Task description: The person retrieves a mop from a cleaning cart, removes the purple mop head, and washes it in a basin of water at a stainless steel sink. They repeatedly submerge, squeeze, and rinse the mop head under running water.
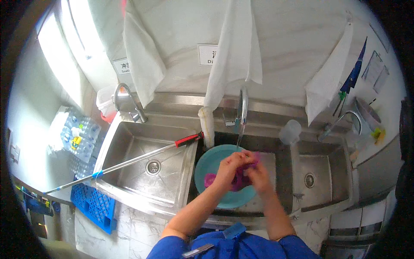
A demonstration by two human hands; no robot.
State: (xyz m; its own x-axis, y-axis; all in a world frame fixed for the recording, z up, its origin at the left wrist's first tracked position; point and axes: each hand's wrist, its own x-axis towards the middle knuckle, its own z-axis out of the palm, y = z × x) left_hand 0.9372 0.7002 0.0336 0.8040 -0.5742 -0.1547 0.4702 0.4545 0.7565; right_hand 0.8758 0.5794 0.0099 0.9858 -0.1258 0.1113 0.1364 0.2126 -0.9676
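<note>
In the middle basin of a steel sink (284,178) sits a round turquoise plastic basin (207,162). Over it, both hands grip a magenta cloth (239,181) that hangs down into the basin. My left hand (231,165) is bent around the cloth's upper part, close below the spout. My right hand (258,178) holds the cloth from the other side and looks blurred. Part of the cloth, or another magenta piece, lies at the left in the basin. The chrome faucet (243,106) points down just above the hands.
A pole with a red-and-black grip (189,140) lies across the left sink basin (136,162). White cloths (236,42) hang on the wall. A translucent plastic jug (290,132) stands on the right divider. Packed water bottles (79,136) and a blue plastic pallet (93,204) are at left.
</note>
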